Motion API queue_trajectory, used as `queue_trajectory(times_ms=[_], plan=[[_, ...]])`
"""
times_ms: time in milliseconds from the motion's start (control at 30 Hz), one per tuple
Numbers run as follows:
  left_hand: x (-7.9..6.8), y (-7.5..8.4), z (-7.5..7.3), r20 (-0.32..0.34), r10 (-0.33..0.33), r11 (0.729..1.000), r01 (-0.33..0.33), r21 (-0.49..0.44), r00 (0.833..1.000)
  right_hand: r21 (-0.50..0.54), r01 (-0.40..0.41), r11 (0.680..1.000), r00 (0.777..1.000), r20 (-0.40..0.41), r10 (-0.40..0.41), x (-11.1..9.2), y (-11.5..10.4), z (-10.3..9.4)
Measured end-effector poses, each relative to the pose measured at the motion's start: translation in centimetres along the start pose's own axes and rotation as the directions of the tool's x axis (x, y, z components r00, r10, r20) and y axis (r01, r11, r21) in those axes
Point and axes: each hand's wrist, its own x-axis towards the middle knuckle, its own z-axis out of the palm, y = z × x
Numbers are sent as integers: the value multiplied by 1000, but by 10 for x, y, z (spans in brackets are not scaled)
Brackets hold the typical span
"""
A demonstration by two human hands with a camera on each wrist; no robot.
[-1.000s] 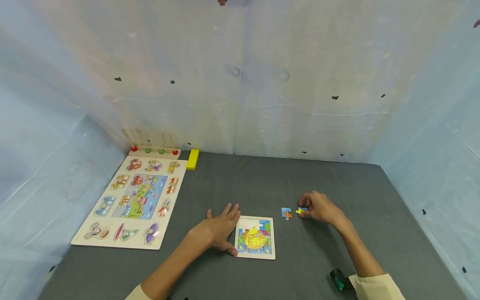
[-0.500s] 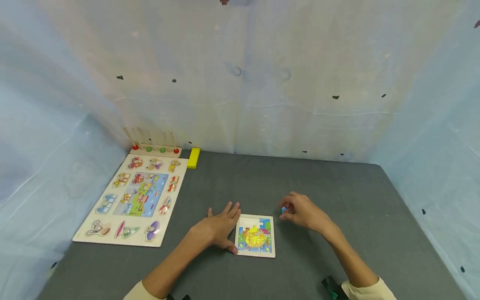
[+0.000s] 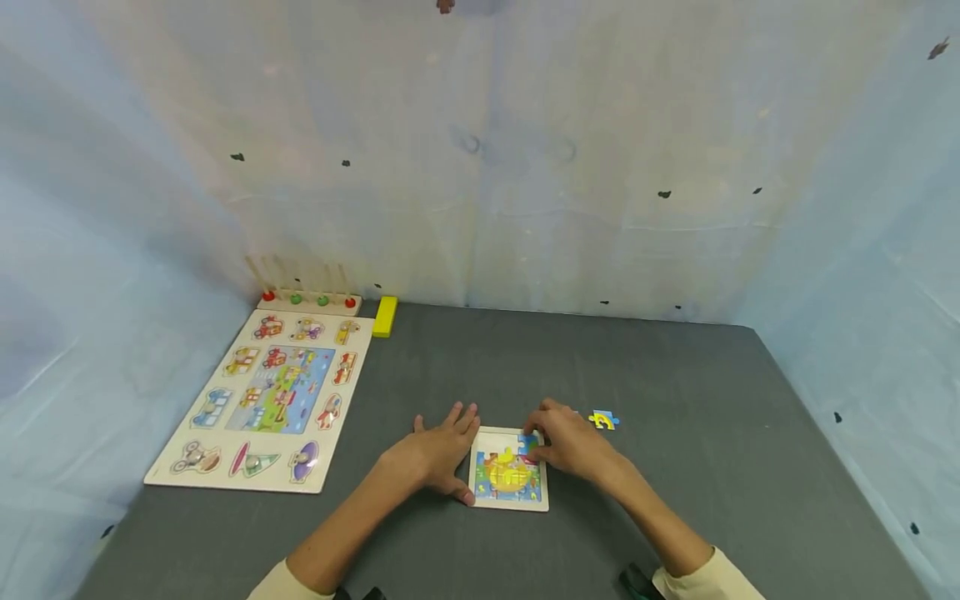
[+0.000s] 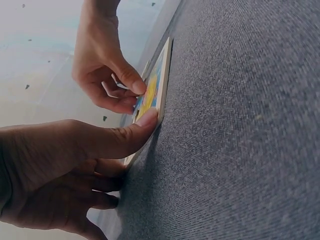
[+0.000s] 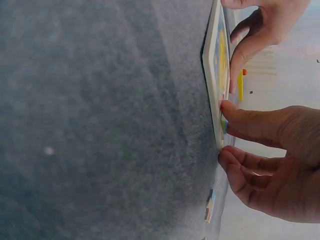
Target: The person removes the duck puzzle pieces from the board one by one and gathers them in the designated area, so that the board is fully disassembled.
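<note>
A small jigsaw puzzle in a pale wooden tray (image 3: 510,506) lies on the grey table, its picture mostly yellow and blue. My left hand (image 3: 431,458) is spread along the tray's left edge, thumb at the lower corner. At the tray's upper right corner, my right hand (image 3: 572,442) pinches a blue-and-green puzzle piece (image 5: 224,126) between thumb and index finger, close over the picture. A bare pale patch shows in the puzzle's upper left. Beyond the right hand lies a loose yellow-and-blue piece (image 3: 603,419). Another loose piece (image 5: 210,206) shows edge-on below that hand in the right wrist view.
A large wooden peg puzzle board (image 3: 232,482) with vehicles and toys lies at the left. Behind it stands a pegged wooden base (image 3: 309,302) with red and green beads. A yellow block (image 3: 385,317) lies beside it. Pale sheeting (image 3: 480,208) surrounds the table.
My right hand has moved left from the loose pieces to the tray's upper right corner. The yellow-and-blue piece is uncovered again. My left hand stays at the tray.
</note>
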Motion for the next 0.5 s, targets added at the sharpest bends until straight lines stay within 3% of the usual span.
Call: queue_trajectory(times_ms=[233,500], plan=[[0,-1,3,-5,-3,1000,3,4,1000,-7,18,1000,999,-37,-18,1,-1,3],[2,-1,3,-1,-2,1000,2,12,1000,133,57,989,998,-37,-52,5,4,-3]])
